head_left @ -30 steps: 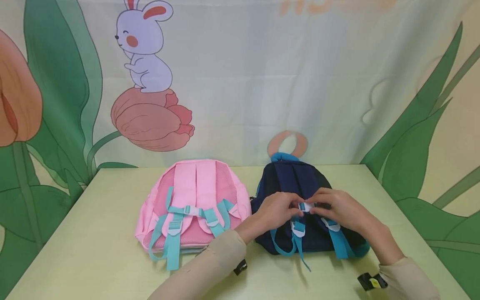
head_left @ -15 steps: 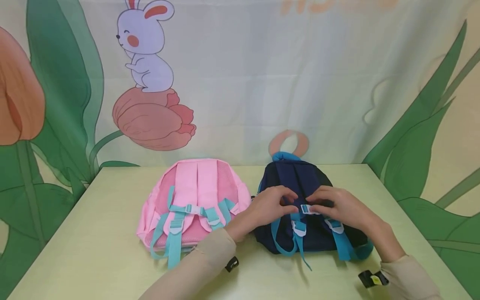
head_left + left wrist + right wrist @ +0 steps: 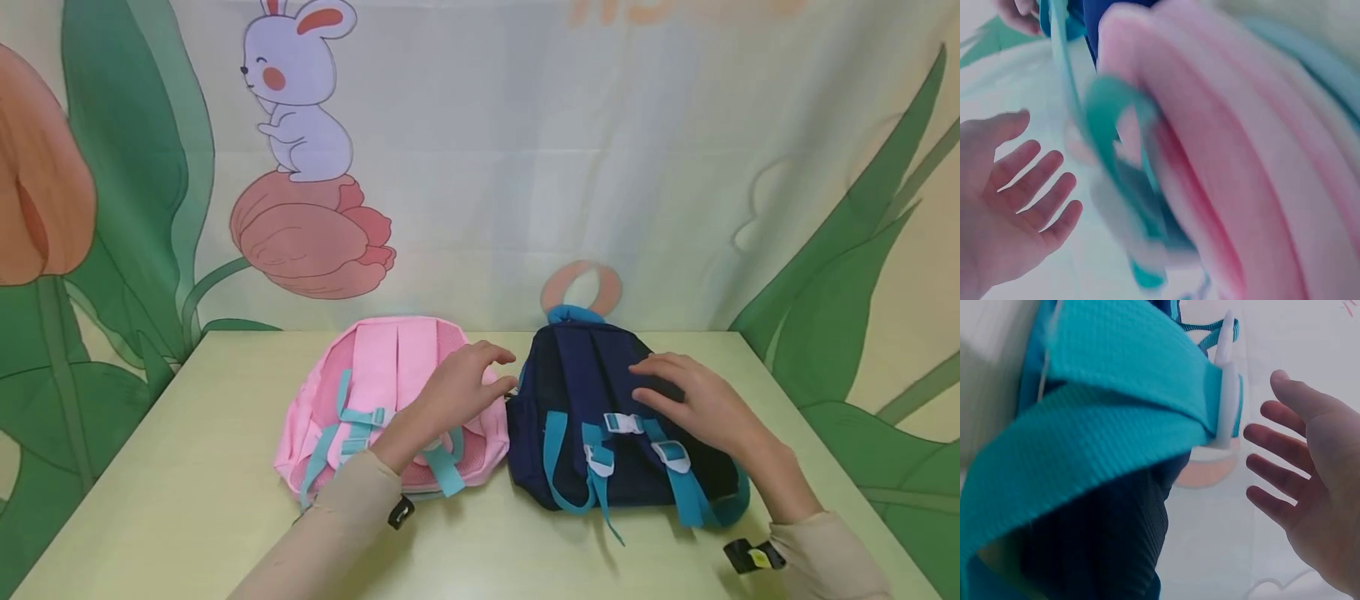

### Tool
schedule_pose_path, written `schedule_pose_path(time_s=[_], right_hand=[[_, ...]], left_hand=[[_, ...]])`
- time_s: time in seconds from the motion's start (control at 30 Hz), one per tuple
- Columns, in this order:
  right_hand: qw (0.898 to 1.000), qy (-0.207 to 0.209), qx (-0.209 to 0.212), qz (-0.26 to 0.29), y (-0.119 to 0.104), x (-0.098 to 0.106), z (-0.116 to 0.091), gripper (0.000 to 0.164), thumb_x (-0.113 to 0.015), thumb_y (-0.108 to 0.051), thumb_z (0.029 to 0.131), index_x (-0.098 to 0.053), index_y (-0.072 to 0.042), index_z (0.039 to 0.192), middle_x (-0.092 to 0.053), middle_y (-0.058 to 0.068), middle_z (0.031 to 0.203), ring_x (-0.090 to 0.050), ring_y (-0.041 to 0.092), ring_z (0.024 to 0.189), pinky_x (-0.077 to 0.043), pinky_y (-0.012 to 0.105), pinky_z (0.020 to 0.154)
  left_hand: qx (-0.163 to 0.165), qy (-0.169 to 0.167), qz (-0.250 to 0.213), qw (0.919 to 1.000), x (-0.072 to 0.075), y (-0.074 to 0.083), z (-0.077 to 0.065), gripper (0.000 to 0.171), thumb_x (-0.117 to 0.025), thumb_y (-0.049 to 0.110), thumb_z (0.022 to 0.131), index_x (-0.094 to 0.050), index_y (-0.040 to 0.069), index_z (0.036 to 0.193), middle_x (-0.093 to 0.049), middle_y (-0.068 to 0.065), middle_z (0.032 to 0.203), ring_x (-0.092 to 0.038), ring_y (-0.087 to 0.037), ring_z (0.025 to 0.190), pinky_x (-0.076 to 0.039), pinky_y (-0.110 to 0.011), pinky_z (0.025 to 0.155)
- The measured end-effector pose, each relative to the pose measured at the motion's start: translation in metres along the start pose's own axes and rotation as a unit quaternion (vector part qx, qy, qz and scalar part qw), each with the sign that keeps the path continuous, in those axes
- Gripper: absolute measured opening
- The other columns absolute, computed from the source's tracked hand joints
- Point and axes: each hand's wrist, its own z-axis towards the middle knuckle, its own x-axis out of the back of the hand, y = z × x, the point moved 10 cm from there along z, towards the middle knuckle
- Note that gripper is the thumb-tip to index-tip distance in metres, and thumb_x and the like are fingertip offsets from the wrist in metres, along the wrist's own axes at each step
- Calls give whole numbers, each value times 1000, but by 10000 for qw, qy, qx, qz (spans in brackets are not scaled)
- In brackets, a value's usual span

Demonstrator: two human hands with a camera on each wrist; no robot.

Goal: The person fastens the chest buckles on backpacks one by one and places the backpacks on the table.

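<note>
Two small backpacks lie on the table with their strap sides up. Over the pink backpack [image 3: 375, 350] hangs my left hand [image 3: 461, 387], fingers spread, holding nothing; it hides part of the turquoise straps. In the left wrist view the same hand stands apart from the blurred pink fabric. My right hand [image 3: 693, 396] hovers with loose fingers above the right side of the navy backpack [image 3: 555, 367]. A white buckle [image 3: 623, 423] joins the blue straps across the navy backpack. In the right wrist view, a blue strap [image 3: 1116, 431] with a white adjuster [image 3: 1229, 403] stands near that hand.
The pale yellow table [image 3: 187, 467] runs back to a printed curtain [image 3: 480, 167] with a rabbit and tulips. Loose blue strap ends [image 3: 607, 517] trail off the navy backpack's lower edge. The two backpacks sit side by side.
Both hands have let go of the white buckle. My left hand has moved left, over the pink backpack; my right hand has lifted slightly up and to the right. The buckle stays joined.
</note>
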Motion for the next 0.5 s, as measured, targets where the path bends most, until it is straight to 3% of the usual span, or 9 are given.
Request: schedule_pose_path(time_s=[0.13, 0.3, 0.5], right_hand=[[9996, 203, 3, -213, 4, 9, 1, 46, -67, -38, 95, -62, -11, 132, -55, 18, 140, -46, 41, 133, -41, 63, 101], [9990, 198, -92, -396, 13, 15, -3, 57, -66, -42, 94, -56, -9, 139, -52, 20, 143, -41, 45, 137, -37, 65, 104], [9975, 249, -241, -613, 22, 18, -8, 69, -66, -47, 92, -48, -5, 144, -47, 23, 147, -35, 48, 140, -31, 68, 106]], left_hand=[[208, 31, 281, 9994, 13, -19, -8, 42, -66, 37, 95, -63, 15, 131, -61, -3, 135, -53, -25, 131, -39, -45, 111], [153, 9, 788, 9968, 25, -35, -19, 49, -65, 39, 95, -58, 13, 136, -57, -7, 140, -48, -30, 134, -35, -49, 113], [166, 71, 1074, 9940, 39, -58, -33, 59, -66, 42, 94, -52, 11, 142, -51, -12, 147, -42, -35, 140, -31, -54, 115]])
